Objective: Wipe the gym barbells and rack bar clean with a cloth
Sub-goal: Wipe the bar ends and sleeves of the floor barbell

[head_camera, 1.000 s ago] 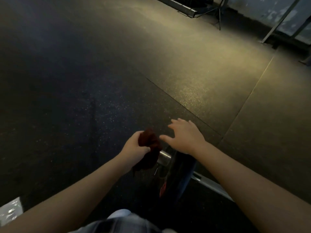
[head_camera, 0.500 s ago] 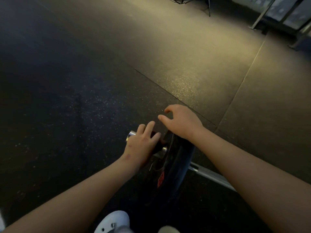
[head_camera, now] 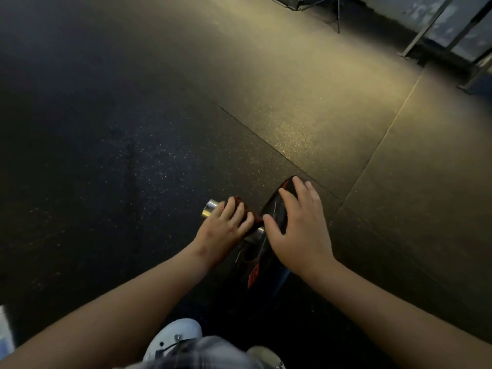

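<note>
A barbell lies on the dark rubber floor, its steel sleeve end (head_camera: 209, 208) pointing left and a black weight plate (head_camera: 277, 209) with red lettering standing on edge. My left hand (head_camera: 223, 230) presses a dark red cloth (head_camera: 246, 209) onto the sleeve, fingers laid over it. My right hand (head_camera: 298, 230) rests flat on the top rim of the plate with fingers spread. The rest of the bar is hidden behind the plate and my right arm.
Rubber floor mats (head_camera: 292, 102) with seams stretch ahead. Metal frame legs (head_camera: 426, 30) and a stand (head_camera: 338, 14) are at the far right top. My white shoe (head_camera: 173, 336) is at the bottom, close to the plate.
My left hand brought the cloth down from the air onto the sleeve and laid its fingers over it. My right hand settled flat on the plate's rim.
</note>
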